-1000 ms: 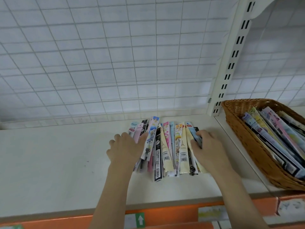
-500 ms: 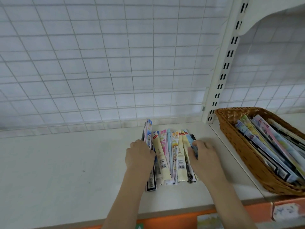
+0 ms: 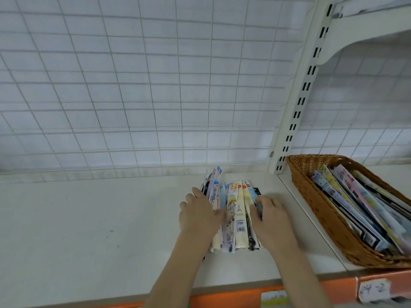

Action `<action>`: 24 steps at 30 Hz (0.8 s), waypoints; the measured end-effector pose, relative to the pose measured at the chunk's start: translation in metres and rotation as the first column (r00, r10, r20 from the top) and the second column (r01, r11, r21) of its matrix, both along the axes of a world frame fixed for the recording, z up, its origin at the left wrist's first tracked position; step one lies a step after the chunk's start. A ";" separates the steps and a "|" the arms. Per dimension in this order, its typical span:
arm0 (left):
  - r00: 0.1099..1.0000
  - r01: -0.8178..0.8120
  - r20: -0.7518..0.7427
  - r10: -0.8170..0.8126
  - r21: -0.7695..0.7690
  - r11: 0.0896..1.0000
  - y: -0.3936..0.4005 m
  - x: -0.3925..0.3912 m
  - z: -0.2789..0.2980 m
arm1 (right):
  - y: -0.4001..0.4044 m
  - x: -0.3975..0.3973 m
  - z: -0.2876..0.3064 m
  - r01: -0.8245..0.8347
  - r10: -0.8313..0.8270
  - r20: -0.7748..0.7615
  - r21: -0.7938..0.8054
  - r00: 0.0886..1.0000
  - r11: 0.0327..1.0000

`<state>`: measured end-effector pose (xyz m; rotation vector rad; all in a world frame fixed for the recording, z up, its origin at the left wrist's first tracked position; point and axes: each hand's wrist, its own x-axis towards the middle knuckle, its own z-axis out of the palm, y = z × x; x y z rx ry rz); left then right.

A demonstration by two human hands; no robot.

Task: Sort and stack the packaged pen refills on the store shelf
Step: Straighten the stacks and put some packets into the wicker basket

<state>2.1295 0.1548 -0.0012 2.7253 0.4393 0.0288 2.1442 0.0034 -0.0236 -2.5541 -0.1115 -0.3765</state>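
Squeezed tighter since a second ago, the refill packs (image 3: 236, 215) run lengthwise toward the back grid (image 3: 138, 85); my left hand (image 3: 198, 215) presses flat-fingered, right hand (image 3: 271, 218) curls round their edge.

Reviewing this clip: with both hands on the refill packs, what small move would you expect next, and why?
Probably a final inward squeeze to square the bundle. The left hand and right hand press opposite sides of the refill packs on the shelf, but the packs fan apart at the far ends and the near ends sit uneven. The wicker basket already holds other packs.
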 end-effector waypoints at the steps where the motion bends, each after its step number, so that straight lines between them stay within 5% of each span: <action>1: 1.000 0.023 0.016 -0.023 -0.004 1.000 0.001 -0.001 0.001 | 0.000 0.000 0.000 -0.002 0.002 -0.005 -0.002 1.000 1.000; 8: 0.998 0.052 0.025 -0.049 -0.143 0.988 0.013 -0.007 0.015 | 0.002 -0.002 0.001 0.011 -0.010 -0.035 0.018 0.999 1.000; 18: 0.999 0.044 -0.022 -0.044 -0.035 0.998 0.036 -0.012 0.021 | 0.008 -0.002 0.007 0.016 -0.023 -0.104 -0.067 0.994 0.998; 24: 0.997 -0.077 0.000 0.082 -0.328 0.941 0.066 -0.015 0.016 | 0.007 0.000 0.017 0.015 -0.038 -0.178 -0.126 0.983 0.992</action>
